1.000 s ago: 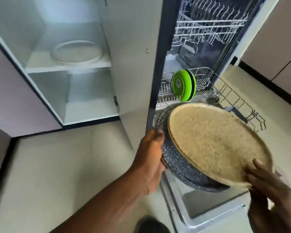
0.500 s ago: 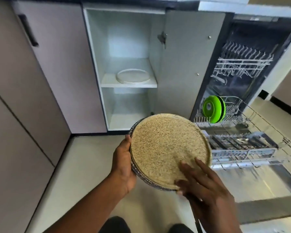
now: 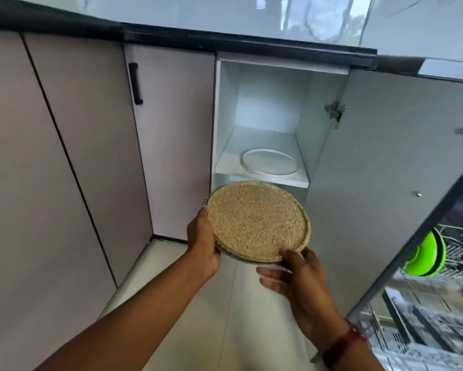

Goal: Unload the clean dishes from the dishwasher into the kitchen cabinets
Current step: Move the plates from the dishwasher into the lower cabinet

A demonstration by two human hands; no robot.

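I hold a round speckled tan plate (image 3: 257, 220) stacked on a dark speckled plate whose rim just shows beneath it. My left hand (image 3: 203, 242) grips the stack's left edge, and my right hand (image 3: 294, 271) grips its near right edge. The stack hovers in front of the open cabinet (image 3: 262, 103), just below its shelf. A white plate (image 3: 268, 164) lies on that shelf. At the right edge, green plates (image 3: 425, 255) stand upright in the dishwasher's lower rack (image 3: 423, 317).
The cabinet door (image 3: 391, 167) stands open to the right, between the cabinet and the dishwasher. Closed cabinet fronts (image 3: 171, 135) line the left, one with a black handle (image 3: 135, 84). A glossy countertop (image 3: 278, 20) runs above. Pale floor tiles (image 3: 171, 277) lie below my arms.
My view and both hands have swung left from the dishwasher to the open cabinet, carrying the plate stack closer to the shelf. My right hand has slid from the plate's top to its near edge.
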